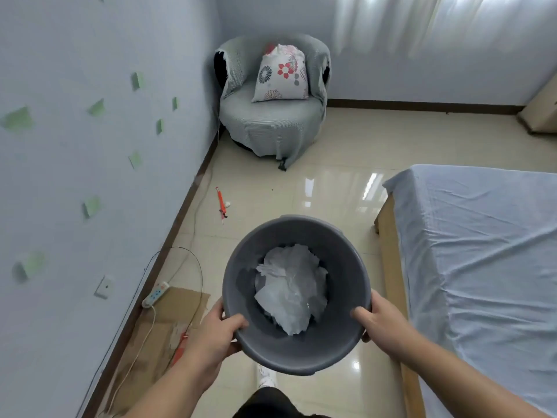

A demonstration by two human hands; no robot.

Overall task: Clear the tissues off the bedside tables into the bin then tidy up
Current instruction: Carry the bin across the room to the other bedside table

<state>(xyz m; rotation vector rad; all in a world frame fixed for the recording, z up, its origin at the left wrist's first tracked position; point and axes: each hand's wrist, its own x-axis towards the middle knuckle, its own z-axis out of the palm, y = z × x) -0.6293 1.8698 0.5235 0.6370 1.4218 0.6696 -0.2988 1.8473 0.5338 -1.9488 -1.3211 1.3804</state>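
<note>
- Bin [297, 351]: grey, round, lower centre of frame, held up off the floor [346, 152], mouth facing the camera.
- Tissues [291, 289]: crumpled white wad lying inside the bin, filling most of its bottom.
- Left hand [212, 336]: grips the bin's lower-left rim, thumb hooked inside, fingers clamped round the outer wall.
- Right hand [381, 322]: grips the lower-right rim the same way, thumb inside, the other fingers wrapped behind the wall and mostly hidden.
- Bed [482, 267]: right of frame, pale blue sheet, wooden frame edge just beside the bin.
- Armchair [271, 122]: upper centre, in the room's corner, grey cover, floral cushion [281, 75] propped upright against its back.
- Power strip [155, 294]: lower left, lying on flat cardboard [177, 309] by the wall, cables trailing along the skirting.
- Red-orange stick-like item [221, 203]: on the floor between chair and bin; can't tell what it is.
- Green sticky notes [93, 206]: scattered on the left wall.
</note>
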